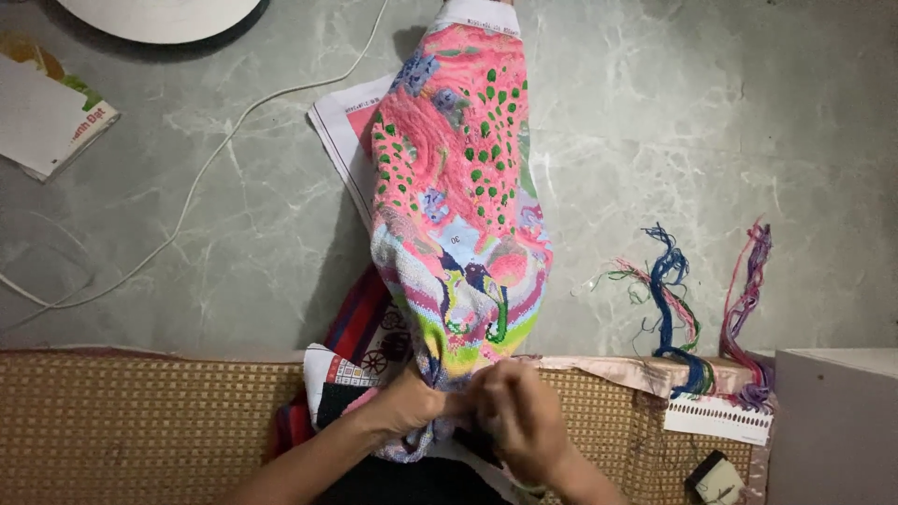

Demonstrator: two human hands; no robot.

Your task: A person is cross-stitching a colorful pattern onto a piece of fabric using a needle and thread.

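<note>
A long embroidered cloth (458,178), mostly pink with green spots and a bird pattern, hangs stretched down the middle of the view over the grey marble floor (655,140). My left hand (407,402) and my right hand (519,411) meet at its near end, both pinching the bunched fabric edge above the woven mat (140,421). I cannot tell whether a needle is between the fingers. A printed pattern sheet (341,131) lies under the cloth's left side.
Bundles of blue, pink and purple thread (673,299) hang at the right over a card thread holder (716,418). A white cable (206,159) crosses the floor, a booklet (42,108) lies top left, and a grey box (832,421) stands bottom right.
</note>
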